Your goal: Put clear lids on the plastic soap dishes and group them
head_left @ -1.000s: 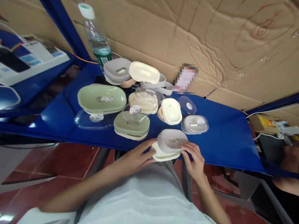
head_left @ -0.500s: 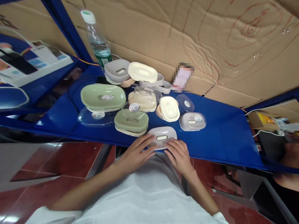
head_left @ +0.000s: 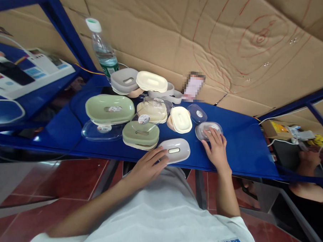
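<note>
Head camera: at lower centre, a smooth grey oval dish [head_left: 182,146] with a pale slotted middle lies on the blue table [head_left: 239,149]; the left hand [head_left: 149,166] touches its left rim, fingers loosely apart. Right of centre, the right hand [head_left: 216,149] curves over a glossy, clear-lidded dish [head_left: 201,128]; whether it grips, I cannot tell.

The front dish [head_left: 180,156] is oval and pale grey. It lies level, with its hollow side up, near the front edge of the blue table [head_left: 240,146], and cream colour shows in its middle slot. The lidded dish [head_left: 199,134], also grey, sits farther back, to the right, under a clear lid [head_left: 207,124] with a label [head_left: 214,126].
</note>
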The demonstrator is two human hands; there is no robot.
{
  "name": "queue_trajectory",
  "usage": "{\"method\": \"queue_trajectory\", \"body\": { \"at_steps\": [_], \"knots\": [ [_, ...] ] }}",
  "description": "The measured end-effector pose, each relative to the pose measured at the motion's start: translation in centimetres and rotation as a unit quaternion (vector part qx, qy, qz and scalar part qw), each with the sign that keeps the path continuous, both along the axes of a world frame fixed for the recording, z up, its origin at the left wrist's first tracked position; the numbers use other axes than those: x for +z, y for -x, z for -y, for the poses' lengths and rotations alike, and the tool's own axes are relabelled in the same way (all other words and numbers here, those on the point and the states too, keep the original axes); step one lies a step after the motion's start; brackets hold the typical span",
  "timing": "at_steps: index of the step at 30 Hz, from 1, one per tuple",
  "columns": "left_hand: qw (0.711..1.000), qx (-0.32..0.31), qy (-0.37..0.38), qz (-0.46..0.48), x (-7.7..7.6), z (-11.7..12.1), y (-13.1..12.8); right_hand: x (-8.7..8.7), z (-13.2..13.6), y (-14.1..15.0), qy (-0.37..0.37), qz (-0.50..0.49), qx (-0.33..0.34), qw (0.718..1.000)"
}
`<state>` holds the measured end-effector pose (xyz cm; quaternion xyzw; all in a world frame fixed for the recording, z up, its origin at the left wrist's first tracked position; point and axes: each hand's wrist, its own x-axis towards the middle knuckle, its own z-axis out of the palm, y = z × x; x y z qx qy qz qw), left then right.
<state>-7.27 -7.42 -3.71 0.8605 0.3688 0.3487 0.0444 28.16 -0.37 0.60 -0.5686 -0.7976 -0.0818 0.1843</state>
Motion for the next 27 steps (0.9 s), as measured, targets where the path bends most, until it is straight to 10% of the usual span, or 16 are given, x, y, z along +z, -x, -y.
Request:
{"method": "queue_trajectory", "body": {
  "at_steps": [5, 16, 27],
  "knots": [
    [1.0, -0.012, 0.01, 0.005, 0.0, -0.3, -0.1, 0.6, -3.1, -2.3, -0.003, 0.0, -0.031, 1.0],
    [0.994, -0.019, 0.102, 0.022, 0.5, -0.9, -0.4, 2.5, -13.1, 4.5, 0.103, 0.115, -0.059, 0.986],
    [0.982, -0.022, 0.189, 0.014, 1.6, -1.6, -0.8, 3.5, -4.5, 3.8, 0.015, 0.045, -0.022, 0.999]
  ]
}}
